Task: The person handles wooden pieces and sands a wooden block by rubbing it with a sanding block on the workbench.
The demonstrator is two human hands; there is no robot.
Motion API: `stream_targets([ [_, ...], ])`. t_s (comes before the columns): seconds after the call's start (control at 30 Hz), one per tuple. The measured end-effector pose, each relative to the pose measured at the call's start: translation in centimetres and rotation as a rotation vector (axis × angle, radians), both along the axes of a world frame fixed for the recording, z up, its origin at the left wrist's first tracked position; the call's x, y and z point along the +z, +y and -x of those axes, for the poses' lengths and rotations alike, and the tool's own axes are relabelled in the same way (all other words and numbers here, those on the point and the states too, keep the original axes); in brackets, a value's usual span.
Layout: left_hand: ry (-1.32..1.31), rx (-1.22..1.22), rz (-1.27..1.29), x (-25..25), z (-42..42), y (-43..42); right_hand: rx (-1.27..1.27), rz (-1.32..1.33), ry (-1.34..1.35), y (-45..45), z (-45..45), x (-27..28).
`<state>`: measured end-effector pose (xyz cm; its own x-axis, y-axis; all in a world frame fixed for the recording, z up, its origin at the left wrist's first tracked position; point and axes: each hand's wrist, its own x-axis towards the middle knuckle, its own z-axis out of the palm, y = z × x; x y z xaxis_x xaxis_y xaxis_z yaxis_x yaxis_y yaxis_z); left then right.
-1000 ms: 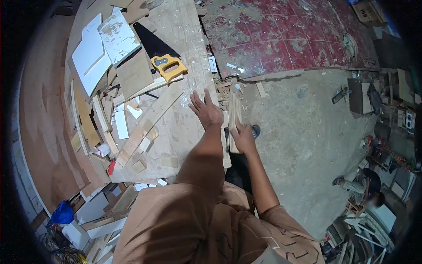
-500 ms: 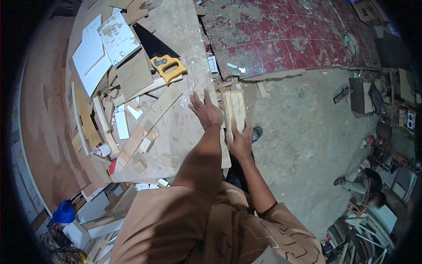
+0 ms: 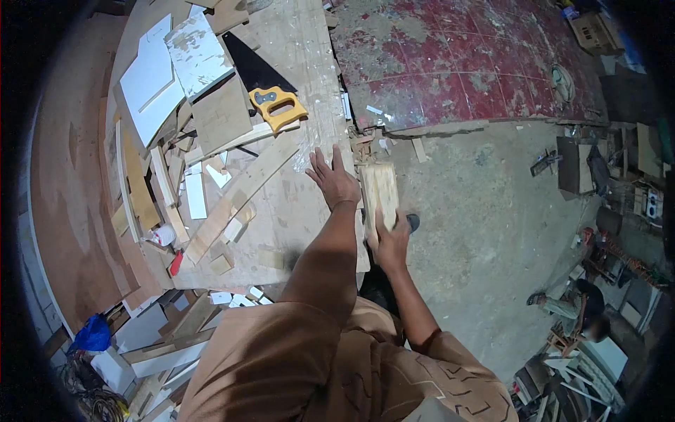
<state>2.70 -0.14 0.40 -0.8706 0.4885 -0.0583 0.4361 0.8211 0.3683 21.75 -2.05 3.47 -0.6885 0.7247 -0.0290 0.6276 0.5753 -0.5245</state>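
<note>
My right hand (image 3: 391, 240) grips the near end of a pale, streaky wooden block (image 3: 380, 188), fingers wrapped around it. The block lies lengthwise along the right edge of the workbench (image 3: 309, 232); whether it rests on the edge or is held beside it, I cannot tell. My left hand (image 3: 333, 180) is spread flat on the bench top just left of the block, with nothing in it. Beyond that hand lies a handsaw (image 3: 280, 107) with a yellow handle and dark blade. A long wooden strip (image 3: 242, 204) crosses the bench to its left.
White boards (image 3: 149, 84), wood offcuts and a white cup (image 3: 163, 235) clutter the bench's left side. Concrete floor (image 3: 471, 197) stretches to the right, below a worn red tiled area (image 3: 450, 63). Another person (image 3: 587, 309) sits at the lower right among stacked boards.
My right hand and the wooden block have moved toward my body along the bench edge. My left hand stays flat on the bench. The whole view has shifted slightly.
</note>
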Motion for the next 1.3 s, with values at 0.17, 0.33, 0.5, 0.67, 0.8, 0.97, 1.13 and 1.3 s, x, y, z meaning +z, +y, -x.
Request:
stream_targets([
  [0.17, -0.009, 0.001, -0.009, 0.0, -0.1, -0.2, -0.009, 0.094, -0.04, -1.4, -1.2, 0.3],
  [0.33, -0.025, 0.002, 0.012, 0.0, -0.2, -0.2, -0.064, 0.053, 0.01, 3.7, 5.2, -0.8],
  [0.5, -0.01, 0.006, -0.022, 0.1, 0.0, 0.1, -0.02, 0.008, -0.034, 0.1, 0.7, 0.6],
  [0.67, -0.006, -0.006, -0.005, 0.0, 0.0, -0.1, -0.014, 0.113, -0.03, -2.5, -2.9, 0.1],
  [0.8, 0.011, -0.004, -0.02, -0.3, 0.1, -0.1, -0.076, 0.066, 0.033, 4.2, 3.9, -2.0],
  [0.97, 0.028, -0.009, -0.019, -0.2, 0.0, 0.0, -0.233, 0.62, 0.288, 12.0, 7.8, -6.6],
  [1.13, 0.021, -0.002, -0.023, -0.2, -0.1, 0.0, -0.707, 1.352, 0.568, 9.7, 2.8, 0.0],
  [1.3, 0.021, -0.007, 0.0, -0.2, 0.0, 0.0, -0.605, 1.747, 0.549, 5.8, -2.5, 0.3],
])
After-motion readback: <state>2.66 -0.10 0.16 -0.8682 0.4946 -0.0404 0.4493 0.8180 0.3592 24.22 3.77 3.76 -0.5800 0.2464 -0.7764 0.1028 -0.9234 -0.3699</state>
